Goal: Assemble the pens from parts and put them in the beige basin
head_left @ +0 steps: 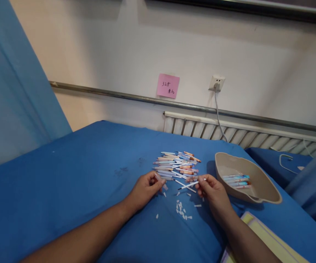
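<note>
Fingers of the left hand [145, 190] close in a pinch on a pale pen barrel [161, 181], while the right hand [213, 193] pinches a thin white refill [191, 184] between thumb and forefinger, its far end pointing toward the barrel. Both hands rest on a blue sheet [78, 175]. From the hands, a heap of pens [176, 165] lies at 12 o'clock, small white pieces [182, 212] at 6 o'clock, and a beige tray [260, 184] holding a few coloured pens [237, 180] at 3 o'clock.

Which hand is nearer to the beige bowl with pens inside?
Right. The right hand, pinching a white refill, is just left of the beige bowl; the left hand, holding a pen barrel, is farther left.
</note>
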`<state>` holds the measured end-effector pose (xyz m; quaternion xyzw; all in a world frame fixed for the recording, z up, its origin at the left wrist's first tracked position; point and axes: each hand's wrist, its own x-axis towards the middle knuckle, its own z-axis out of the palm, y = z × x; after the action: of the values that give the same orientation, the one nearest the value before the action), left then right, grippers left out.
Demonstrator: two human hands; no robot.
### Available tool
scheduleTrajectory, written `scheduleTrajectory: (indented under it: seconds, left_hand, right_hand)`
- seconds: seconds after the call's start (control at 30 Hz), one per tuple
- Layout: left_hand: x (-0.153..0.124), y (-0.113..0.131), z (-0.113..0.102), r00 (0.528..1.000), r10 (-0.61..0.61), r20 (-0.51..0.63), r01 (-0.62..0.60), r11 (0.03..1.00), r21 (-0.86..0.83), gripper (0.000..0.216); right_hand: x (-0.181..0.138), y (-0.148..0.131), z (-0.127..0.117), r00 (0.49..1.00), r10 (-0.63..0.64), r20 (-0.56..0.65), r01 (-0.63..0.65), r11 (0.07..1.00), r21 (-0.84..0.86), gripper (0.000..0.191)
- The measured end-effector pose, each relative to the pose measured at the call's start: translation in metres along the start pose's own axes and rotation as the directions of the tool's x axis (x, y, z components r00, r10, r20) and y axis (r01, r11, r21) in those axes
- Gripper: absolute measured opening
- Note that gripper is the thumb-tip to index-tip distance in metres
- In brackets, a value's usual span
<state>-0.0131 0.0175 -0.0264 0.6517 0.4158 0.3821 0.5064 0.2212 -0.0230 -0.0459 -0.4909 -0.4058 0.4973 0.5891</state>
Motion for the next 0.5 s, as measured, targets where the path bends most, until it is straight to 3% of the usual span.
scheduleTrajectory:
  seconds: [0.23,0.5]
  left_hand:
    - [0.0020,-0.0007,0.0011,1.000,-0.024,-0.018,0.022,0.996,-0.083,0.026]
    - [0.0018,0.0063,-0.0011,0.985,-0.153,-0.076,0.143,0.981,-0.129,0.027]
  right_hand:
    - [-0.0013,-0.0020,0.0011,1.000,-0.009,-0.001,0.009,1.000,-0.007,0.031]
    - [-0.0011,-0.0050,0.0031,1.000,-0.018,0.012,0.018,1.000,0.005,0.032]
